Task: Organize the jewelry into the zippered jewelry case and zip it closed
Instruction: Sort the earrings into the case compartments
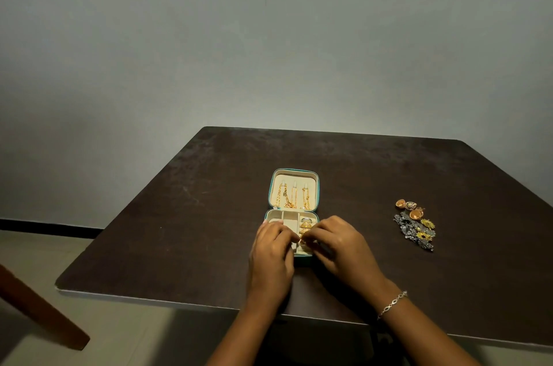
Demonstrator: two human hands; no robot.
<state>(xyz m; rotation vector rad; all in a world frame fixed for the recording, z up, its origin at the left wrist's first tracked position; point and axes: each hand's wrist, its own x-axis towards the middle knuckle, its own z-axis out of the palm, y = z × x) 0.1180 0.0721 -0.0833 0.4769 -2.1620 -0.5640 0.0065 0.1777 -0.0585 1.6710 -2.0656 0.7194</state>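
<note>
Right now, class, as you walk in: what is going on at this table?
A person is packing jewelry into an open teal jewelry case on the table. Gold chains sit in its lid. The left hand and right hand meet over the lower tray at a small gold piece; which hand holds it is unclear. A pile of earrings waits to the right, untouched.

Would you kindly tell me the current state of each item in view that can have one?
Jewelry case: open, lid swung back, unzipped.
Gold chains: hung inside the lid.
Rings: seated in the base's right slot.
Loose jewelry pile: on the table, right of the case, unpacked.
Left hand: over the base, fingers curled, grip unclear.
Right hand: fingertips at the rings, grip unclear.
Bracelet: worn on the right wrist.
</note>
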